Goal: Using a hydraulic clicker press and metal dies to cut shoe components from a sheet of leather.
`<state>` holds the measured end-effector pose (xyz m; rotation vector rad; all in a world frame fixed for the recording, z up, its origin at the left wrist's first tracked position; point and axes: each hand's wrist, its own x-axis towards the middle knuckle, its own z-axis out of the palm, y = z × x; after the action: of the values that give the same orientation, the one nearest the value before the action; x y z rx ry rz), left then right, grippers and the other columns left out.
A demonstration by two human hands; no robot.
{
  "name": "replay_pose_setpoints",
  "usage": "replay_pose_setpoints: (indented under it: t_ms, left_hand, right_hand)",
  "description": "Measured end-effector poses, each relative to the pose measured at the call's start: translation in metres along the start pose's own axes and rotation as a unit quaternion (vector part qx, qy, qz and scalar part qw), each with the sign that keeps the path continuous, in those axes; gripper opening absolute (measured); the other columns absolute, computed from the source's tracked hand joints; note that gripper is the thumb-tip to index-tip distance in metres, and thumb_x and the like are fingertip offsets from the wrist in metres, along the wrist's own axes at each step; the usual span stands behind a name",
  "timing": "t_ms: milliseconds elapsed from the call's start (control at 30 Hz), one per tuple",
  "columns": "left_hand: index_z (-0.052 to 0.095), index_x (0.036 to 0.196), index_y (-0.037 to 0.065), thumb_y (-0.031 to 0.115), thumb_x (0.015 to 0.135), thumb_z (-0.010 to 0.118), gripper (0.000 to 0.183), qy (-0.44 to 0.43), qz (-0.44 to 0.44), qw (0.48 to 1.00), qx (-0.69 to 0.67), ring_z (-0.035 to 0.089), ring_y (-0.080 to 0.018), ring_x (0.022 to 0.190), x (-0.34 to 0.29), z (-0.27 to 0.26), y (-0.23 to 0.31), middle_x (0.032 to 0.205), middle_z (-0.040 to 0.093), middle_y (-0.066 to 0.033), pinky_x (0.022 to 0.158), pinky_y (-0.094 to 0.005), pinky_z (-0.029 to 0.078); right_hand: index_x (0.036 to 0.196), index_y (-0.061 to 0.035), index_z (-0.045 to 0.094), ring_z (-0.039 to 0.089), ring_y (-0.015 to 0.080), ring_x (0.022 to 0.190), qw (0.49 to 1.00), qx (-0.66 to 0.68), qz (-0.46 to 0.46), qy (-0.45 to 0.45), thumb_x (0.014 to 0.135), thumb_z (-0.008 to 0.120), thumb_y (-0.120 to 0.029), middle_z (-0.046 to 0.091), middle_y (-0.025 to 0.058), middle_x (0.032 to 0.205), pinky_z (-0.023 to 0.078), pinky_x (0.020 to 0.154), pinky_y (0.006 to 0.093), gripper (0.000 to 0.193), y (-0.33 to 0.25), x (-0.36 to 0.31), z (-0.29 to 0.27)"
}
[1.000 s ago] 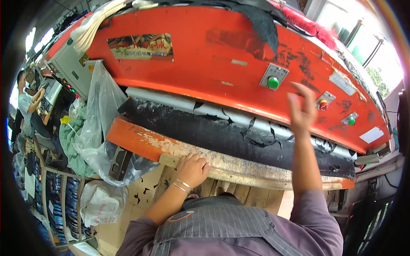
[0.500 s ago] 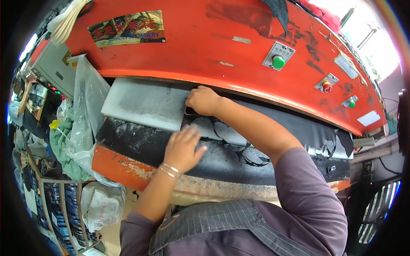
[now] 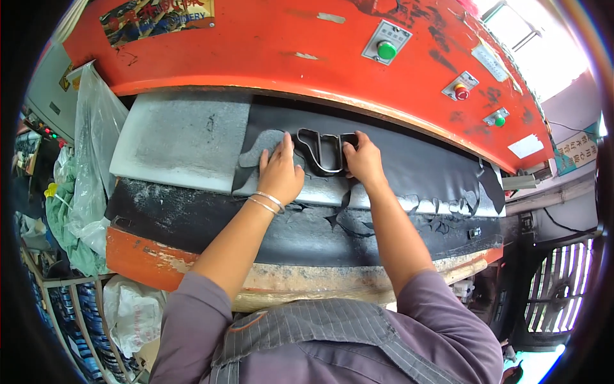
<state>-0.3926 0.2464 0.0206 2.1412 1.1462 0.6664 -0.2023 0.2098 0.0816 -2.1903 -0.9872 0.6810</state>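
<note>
A metal cutting die with a thin-walled, curved outline lies on a black sheet. My right hand pinches its right end between thumb and fingers. Just left of the die, my left hand rests with fingers stretched out at the edge of a grey, speckled curved shape in the sheet; whether that is a cut piece or a gap showing the board, I cannot tell. Under the sheet is a thick white board, bare at its left end.
A red press beam spans the far side, bearing green buttons and a red knob. Torn black scraps hang along the board's near edge. Clear plastic sheeting hangs at the left above a white bag.
My right hand has brought the die rightward from beside the bare board end. My left hand has moved up onto the sheet, beside the grey shape that now shows. The view has shifted.
</note>
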Motion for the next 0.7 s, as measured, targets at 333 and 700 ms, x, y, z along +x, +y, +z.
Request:
replay_pose_setpoints:
  t_ms: [333,700]
  left_hand:
    - [0.02,0.143,-0.01,0.011,0.08,0.048,0.072,0.058,-0.003,0.998,0.033,0.04,-0.0241,0.133,0.001,0.015,0.004,0.137,0.051,-0.0145,0.115,-0.0454,0.017]
    - [0.02,0.142,-0.012,0.01,0.079,0.048,0.072,0.11,-0.011,0.993,0.038,0.046,-0.0265,0.128,0.001,0.011,0.012,0.133,0.055,-0.0137,0.115,-0.0402,0.022]
  right_hand:
    - [0.118,-0.0108,0.058,0.038,0.0408,0.132,0.914,-0.189,-0.36,0.013,0.06,0.081,-0.051,0.051,0.0271,0.13,0.029,0.108,0.0518,0.074,0.058,-0.011,-0.012]
    - [0.131,-0.0114,0.051,0.042,0.0439,0.127,0.881,-0.237,-0.407,0.048,0.066,0.071,-0.06,0.048,0.0325,0.129,0.033,0.106,0.0484,0.083,0.064,-0.015,-0.013]
